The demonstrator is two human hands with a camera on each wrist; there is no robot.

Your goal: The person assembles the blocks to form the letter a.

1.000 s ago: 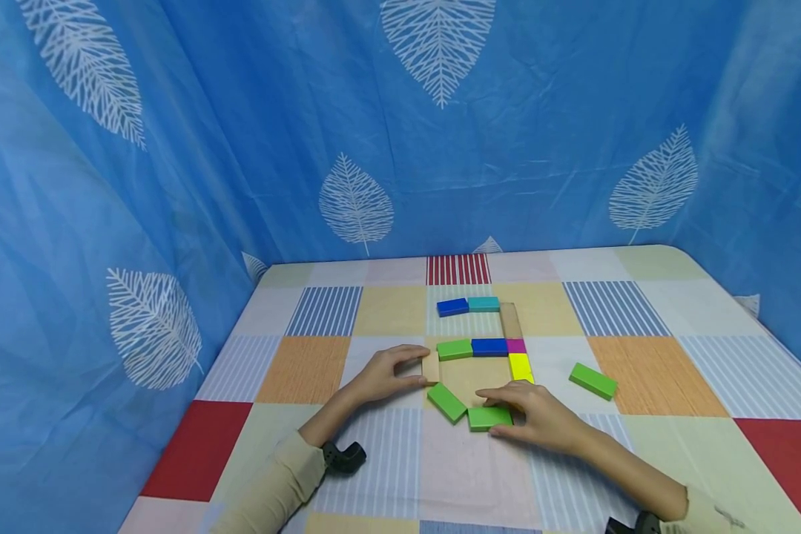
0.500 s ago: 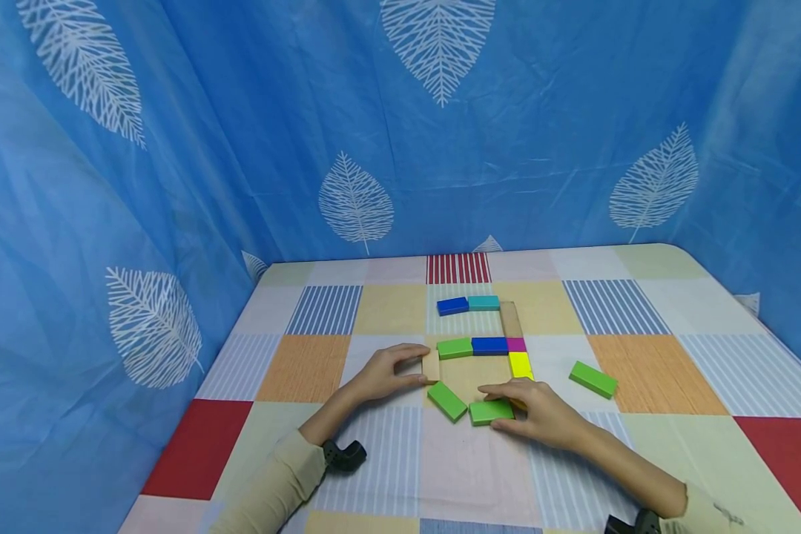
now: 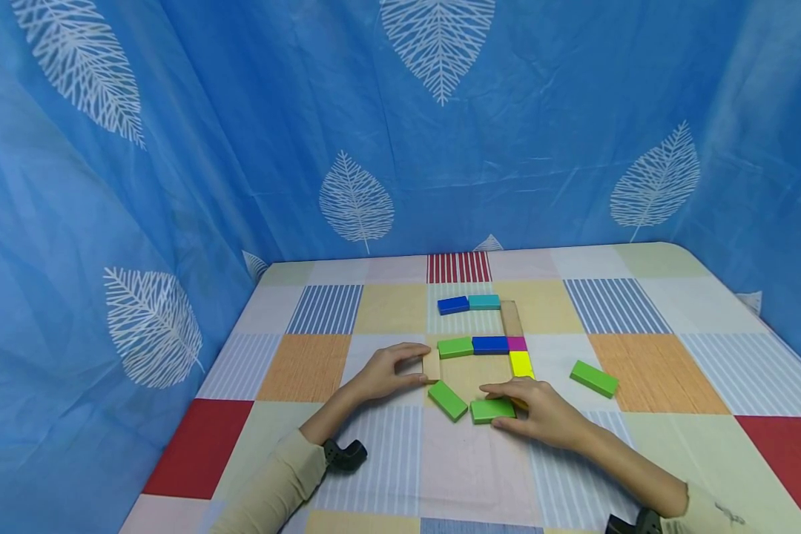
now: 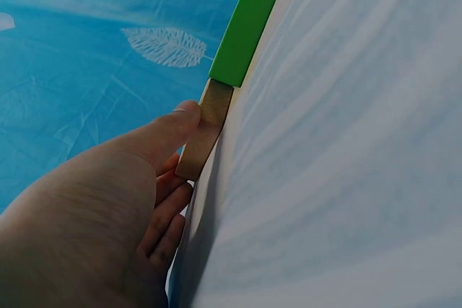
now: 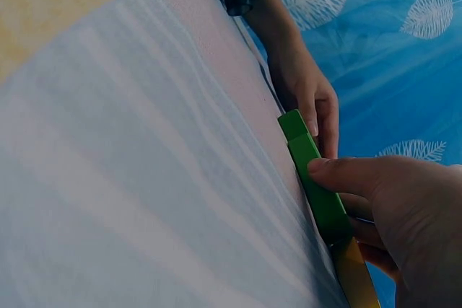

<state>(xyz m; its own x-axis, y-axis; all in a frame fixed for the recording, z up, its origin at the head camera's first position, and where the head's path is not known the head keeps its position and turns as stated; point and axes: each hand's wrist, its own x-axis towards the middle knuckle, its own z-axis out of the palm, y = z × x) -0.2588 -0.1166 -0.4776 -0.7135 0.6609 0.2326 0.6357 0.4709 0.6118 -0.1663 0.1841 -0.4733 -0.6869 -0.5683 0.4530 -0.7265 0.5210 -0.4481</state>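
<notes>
At the left end of a loop of blocks, my left hand (image 3: 389, 373) holds a plain wooden block (image 3: 431, 366) with thumb and fingertips; the left wrist view shows the thumb on its near end. My right hand (image 3: 541, 413) pinches a green block (image 3: 492, 411) at the near side, thumb in front and fingers over the top and behind. Left of it a second green block (image 3: 448, 401) lies at a slant, their corners close together. A yellow-orange block (image 5: 355, 276) adjoins the held green block in the right wrist view; the right hand partly hides it in the head view.
The loop continues with a green block (image 3: 455, 347), a blue block (image 3: 490, 345), a magenta block (image 3: 517, 343) and a yellow block (image 3: 521, 363). Beyond stand a wooden block (image 3: 510, 318), a teal block (image 3: 483, 302) and another blue one. A loose green block (image 3: 594, 378) lies right.
My right hand has slid the near green block slightly away from me and to the right, level with the slanted one's lower corner. The left hand stays at the wooden block.
</notes>
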